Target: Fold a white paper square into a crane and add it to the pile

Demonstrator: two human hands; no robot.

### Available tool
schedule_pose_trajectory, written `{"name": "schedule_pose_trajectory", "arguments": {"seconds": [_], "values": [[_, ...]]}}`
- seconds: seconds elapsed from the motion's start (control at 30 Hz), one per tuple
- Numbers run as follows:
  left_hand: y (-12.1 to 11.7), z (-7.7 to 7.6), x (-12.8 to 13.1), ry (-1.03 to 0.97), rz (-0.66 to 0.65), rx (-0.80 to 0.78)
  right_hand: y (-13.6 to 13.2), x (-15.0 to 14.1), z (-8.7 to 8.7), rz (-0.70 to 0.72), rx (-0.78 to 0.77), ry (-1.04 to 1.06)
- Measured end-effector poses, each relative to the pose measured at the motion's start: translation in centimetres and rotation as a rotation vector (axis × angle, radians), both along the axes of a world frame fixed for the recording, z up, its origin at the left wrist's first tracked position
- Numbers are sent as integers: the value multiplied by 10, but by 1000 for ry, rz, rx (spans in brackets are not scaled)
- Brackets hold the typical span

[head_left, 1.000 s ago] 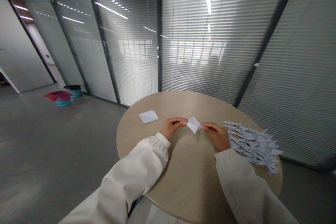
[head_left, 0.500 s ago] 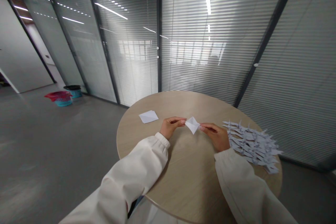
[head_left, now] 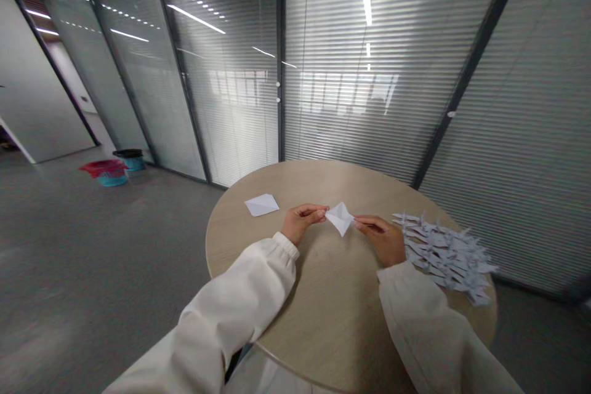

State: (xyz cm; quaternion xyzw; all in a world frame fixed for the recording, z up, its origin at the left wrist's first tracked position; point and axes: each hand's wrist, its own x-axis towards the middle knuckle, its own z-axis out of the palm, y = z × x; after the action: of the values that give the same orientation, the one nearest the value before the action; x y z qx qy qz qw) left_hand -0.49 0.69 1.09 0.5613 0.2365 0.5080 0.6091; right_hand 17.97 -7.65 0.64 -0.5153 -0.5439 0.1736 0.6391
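Over the round wooden table I hold a small folded white paper between both hands. My left hand pinches its left corner and my right hand pinches its right corner. The paper is a diamond shape, lifted just above the tabletop. Both arms wear cream sleeves.
A flat white paper square lies on the table to the left. A heap of several folded paper cranes covers the table's right side. Glass walls with blinds stand behind. Coloured baskets sit on the floor far left.
The folded paper and both hands have shifted very slightly up and left. Otherwise nothing has changed.
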Motion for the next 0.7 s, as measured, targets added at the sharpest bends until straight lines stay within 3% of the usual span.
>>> {"name": "schedule_pose_trajectory", "arguments": {"seconds": [0.13,0.27,0.5,0.7], "values": [[-2,1,0,-26,-28,14,1,1,-4,7,62,-63],[0,2,-1,-6,-8,40,3,3,-6,-6,116,-279],[-6,1,2,176,-78,177,2,-1,-2,-58,183,-483],[-13,-6,9,295,-158,277,6,-7,-11,-44,179,-677]]}}
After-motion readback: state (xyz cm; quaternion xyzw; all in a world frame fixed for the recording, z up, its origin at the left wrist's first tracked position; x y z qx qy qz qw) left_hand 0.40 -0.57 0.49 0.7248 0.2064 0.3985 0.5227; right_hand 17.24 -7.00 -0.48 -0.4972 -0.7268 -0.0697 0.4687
